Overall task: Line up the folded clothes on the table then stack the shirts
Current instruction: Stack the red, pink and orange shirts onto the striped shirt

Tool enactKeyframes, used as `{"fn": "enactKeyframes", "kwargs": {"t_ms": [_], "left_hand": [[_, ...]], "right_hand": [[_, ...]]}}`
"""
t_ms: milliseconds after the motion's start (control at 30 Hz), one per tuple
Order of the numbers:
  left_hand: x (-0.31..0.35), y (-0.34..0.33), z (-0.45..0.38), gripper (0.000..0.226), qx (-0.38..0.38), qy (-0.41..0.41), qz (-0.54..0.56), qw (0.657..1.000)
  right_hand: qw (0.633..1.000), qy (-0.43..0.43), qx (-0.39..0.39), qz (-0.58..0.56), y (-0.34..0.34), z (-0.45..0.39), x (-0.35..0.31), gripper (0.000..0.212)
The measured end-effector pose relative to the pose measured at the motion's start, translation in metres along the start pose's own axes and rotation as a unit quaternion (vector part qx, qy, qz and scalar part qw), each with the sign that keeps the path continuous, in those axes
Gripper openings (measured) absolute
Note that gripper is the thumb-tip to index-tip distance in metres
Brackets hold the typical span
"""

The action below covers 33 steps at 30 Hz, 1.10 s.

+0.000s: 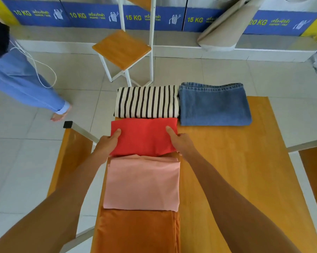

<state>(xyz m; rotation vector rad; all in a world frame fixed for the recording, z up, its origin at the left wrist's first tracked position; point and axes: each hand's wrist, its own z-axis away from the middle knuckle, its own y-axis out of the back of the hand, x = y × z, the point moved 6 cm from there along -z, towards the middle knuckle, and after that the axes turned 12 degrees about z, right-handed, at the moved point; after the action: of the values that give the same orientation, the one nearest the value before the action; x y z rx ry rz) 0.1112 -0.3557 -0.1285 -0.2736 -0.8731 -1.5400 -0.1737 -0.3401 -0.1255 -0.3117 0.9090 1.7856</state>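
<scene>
Several folded clothes lie in a column down the left side of the wooden table point(245, 170). Farthest is a black-and-white striped shirt point(146, 101), then a red shirt point(144, 136), a pink shirt point(142, 182), and nearest an orange garment point(137, 232). Folded blue jeans point(214, 105) lie to the right of the striped shirt. My left hand point(107, 143) grips the red shirt's left edge, thumb on top. My right hand point(180, 141) grips its right edge the same way.
A wooden stool with a white frame point(122, 49) stands on the tiled floor beyond the table. A person in blue trousers point(24, 83) stands at the far left. Wooden benches flank the table at left point(72, 157) and right point(316, 172). Washing machines line the back wall.
</scene>
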Motion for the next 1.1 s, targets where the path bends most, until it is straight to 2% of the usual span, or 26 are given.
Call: {"fn": "enactKeyframes", "kwargs": {"t_ms": [100,300,400,500,600,700,800,933,1033,1100], "left_hand": [[0.003,0.003,-0.004,0.069,-0.003,-0.01,-0.001,1.0],[0.011,0.004,-0.006,0.055,0.002,-0.042,0.039,0.998],[0.015,-0.002,-0.006,0.06,-0.016,-0.019,0.054,0.998],[0.016,-0.006,-0.005,0.069,-0.014,-0.008,0.061,0.998],[0.028,0.0,-0.003,0.054,0.007,-0.063,0.035,0.997],[0.055,0.013,0.002,0.043,0.027,-0.12,0.049,0.991],[0.094,0.024,0.009,0.041,0.045,-0.181,0.067,0.98],[0.145,0.028,-0.001,0.04,0.081,-0.24,0.082,0.964],[0.171,0.024,-0.024,0.043,0.107,-0.259,0.075,0.957],[0.174,0.015,-0.047,0.048,0.102,-0.237,0.038,0.965]], "right_hand": [[1.0,0.011,-0.007,0.011,-0.004,-0.005,-0.002,0.046],[0.999,0.027,0.041,-0.019,-0.004,-0.004,0.003,0.031],[0.998,0.032,0.054,-0.019,-0.002,-0.003,0.003,0.032],[0.996,0.057,0.059,-0.027,0.002,0.001,-0.001,0.026],[0.991,0.106,0.062,-0.05,0.012,0.017,-0.015,0.029],[0.984,0.148,0.062,-0.081,0.025,0.036,-0.035,0.024],[0.976,0.181,0.068,-0.099,0.038,0.04,-0.065,0.02],[0.969,0.213,0.103,-0.069,0.058,0.011,-0.113,0.024],[0.967,0.219,0.123,-0.039,0.066,-0.025,-0.141,0.031],[0.971,0.194,0.136,0.005,0.066,-0.05,-0.143,0.031]]}}
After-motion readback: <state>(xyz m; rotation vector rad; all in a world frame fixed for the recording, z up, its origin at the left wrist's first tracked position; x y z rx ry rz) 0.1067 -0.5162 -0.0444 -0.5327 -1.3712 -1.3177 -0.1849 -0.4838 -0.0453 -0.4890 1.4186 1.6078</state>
